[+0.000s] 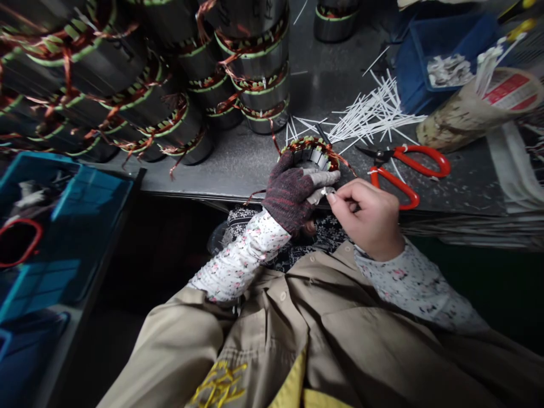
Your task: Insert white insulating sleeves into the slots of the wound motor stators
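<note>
Left hand (pixel 289 192), in a dark knit glove with pale fingertips, is curled over the near rim of a wound motor stator (pixel 312 154), its fingers closed on the piece. Right hand (pixel 365 218), bare, pinches a small white sliver (pixel 327 192) between thumb and forefinger, just beside that rim, with the remaining fingers folded inward. I cannot identify the sliver at this resolution, though it resembles the strips nearby.

Stator location is frame centre, at the near edge of a steel workbench (pixel 204 175), with its winding ring facing up and copper leads (pixel 345 164) trailing off the right side. I cannot confirm whether the bench bears its weight or the hand does.

My handling assessment: heavy and rigid through the laminated core, but soft and easily damaged at the copper and green-banded end windings. Hold points should be the outer steel wall, never the leads or windings. That steel may prove slippery to a bare palm.

Adjacent items: loose white sleeving strips (pixel 374 116) above the hands, red-handled scissors (pixel 403 170) to their right, a blue bin (pixel 442 62) at upper right, a teal crate (pixel 55 198) at left, and rows of similar stators (pixel 255 68) at upper left.
</note>
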Demonstrator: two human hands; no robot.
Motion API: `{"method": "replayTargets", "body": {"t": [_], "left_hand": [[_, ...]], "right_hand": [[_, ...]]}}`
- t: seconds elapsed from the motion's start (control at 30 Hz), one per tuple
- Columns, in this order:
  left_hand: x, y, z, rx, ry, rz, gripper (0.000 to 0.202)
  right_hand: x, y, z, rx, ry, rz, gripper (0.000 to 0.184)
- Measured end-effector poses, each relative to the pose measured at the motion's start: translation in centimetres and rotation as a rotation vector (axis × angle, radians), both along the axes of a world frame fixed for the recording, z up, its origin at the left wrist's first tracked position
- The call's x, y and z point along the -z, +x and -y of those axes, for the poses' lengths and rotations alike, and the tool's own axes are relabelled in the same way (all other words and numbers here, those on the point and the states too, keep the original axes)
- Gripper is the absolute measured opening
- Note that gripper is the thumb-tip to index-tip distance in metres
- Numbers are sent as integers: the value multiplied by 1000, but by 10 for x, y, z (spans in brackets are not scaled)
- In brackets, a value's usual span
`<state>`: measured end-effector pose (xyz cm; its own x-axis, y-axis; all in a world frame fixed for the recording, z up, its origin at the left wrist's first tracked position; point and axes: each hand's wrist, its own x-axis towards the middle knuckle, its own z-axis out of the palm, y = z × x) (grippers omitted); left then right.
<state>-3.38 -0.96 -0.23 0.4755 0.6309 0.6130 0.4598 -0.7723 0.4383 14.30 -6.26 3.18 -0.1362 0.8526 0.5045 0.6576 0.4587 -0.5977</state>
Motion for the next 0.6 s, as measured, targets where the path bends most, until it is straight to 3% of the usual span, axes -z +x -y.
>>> {"method": "replayTargets", "body": {"t": [0.13,0.37,0.6], "left_hand": [[-4,0,1,-16,-4,-31,32],[-5,2,1,-34,-18,-64,27],[-2,1,1,-10,-23,-26,28]], "right_hand": [[11,1,-13,90,35,36,22],[9,8,-8,-27,-10,-80,25],[8,10,0,-45,51,-125,22]]}}
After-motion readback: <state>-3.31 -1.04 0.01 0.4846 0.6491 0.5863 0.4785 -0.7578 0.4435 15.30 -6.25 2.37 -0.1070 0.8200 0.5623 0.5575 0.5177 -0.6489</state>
